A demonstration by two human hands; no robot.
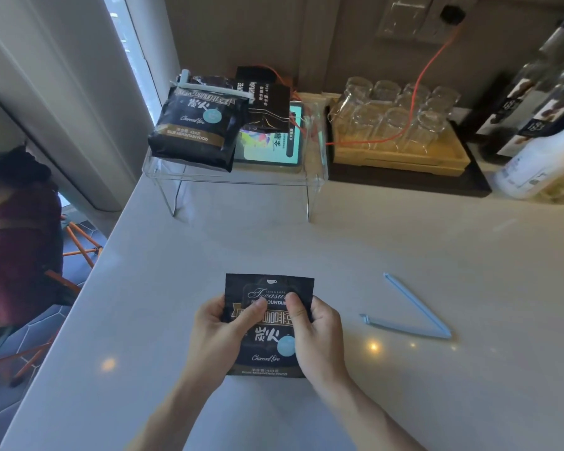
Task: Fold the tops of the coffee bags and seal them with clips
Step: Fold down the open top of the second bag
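Nearest the camera, a dark coffee bag point(269, 323) lies flat on the pale counter point(404, 402), held from both sides. The left hand point(220, 330) grips its left edge, thumb across the printed front and the other fingers point(209, 309) curled behind, pinching the bag. The right hand point(316, 333) does the same on the right edge, its thumb pressed on the front near the middle of the label. The top of this bag stands unfolded above the thumbs. Just to the right, apart from the bag, a light blue clip point(414, 315) lies open on the counter in a V shape, its two arms joined at the right end. Farther back, a clear acrylic stand point(241, 187) carries a second coffee bag point(194, 128), whose folded top is closed by a white clip point(209, 89). More dark packets point(267, 99) and a lit screen point(274, 141) sit beside it. To the right, a tray point(401, 161) holds upturned glasses point(391, 115), with bottles point(541, 131) at the far right edge.
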